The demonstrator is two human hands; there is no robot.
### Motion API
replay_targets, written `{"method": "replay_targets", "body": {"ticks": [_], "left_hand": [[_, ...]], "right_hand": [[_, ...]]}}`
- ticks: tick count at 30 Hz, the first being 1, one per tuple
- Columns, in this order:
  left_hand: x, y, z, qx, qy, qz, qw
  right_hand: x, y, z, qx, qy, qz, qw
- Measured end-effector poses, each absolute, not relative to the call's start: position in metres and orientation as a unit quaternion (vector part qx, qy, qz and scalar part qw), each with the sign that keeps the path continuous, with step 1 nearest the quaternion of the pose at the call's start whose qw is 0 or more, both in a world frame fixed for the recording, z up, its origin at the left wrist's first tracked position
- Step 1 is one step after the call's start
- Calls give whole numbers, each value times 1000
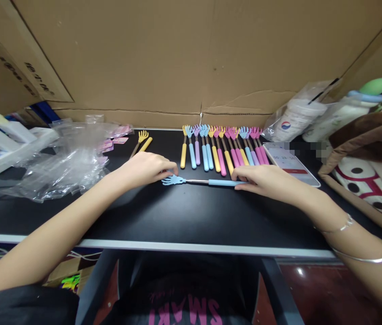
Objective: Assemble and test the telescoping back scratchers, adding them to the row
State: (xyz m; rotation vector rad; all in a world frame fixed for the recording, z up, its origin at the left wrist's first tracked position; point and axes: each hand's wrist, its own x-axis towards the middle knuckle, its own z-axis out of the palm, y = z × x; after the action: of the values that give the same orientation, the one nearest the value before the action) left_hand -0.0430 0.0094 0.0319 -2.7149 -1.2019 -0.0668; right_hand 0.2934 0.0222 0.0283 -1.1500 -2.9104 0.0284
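A light blue telescopic back scratcher lies crosswise in front of me, its hand-shaped claw to the left and its metal rod partly drawn out. My right hand pinches the end of its blue handle between thumb and fingers. At the other end, my left hand has its fingers curled and pressed against the claw; the thumb is mostly hidden. Just beyond, a row of back scratchers in yellow, blue, purple and pink lies with claws pointing away. Behind my left hand are a yellow claw and a yellow handle.
Clear plastic bags are heaped at left, beside pink cards and a white power strip. On the right are a phone, a bagged cup and a fabric bag. A cardboard wall closes the back.
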Motion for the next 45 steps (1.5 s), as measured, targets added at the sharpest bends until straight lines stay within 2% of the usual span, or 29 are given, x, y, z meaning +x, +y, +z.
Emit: {"method": "replay_targets", "body": {"ticks": [45], "left_hand": [[-39, 6, 36, -908, -413, -6, 70]], "right_hand": [[290, 19, 33, -371, -929, 14, -4]]}}
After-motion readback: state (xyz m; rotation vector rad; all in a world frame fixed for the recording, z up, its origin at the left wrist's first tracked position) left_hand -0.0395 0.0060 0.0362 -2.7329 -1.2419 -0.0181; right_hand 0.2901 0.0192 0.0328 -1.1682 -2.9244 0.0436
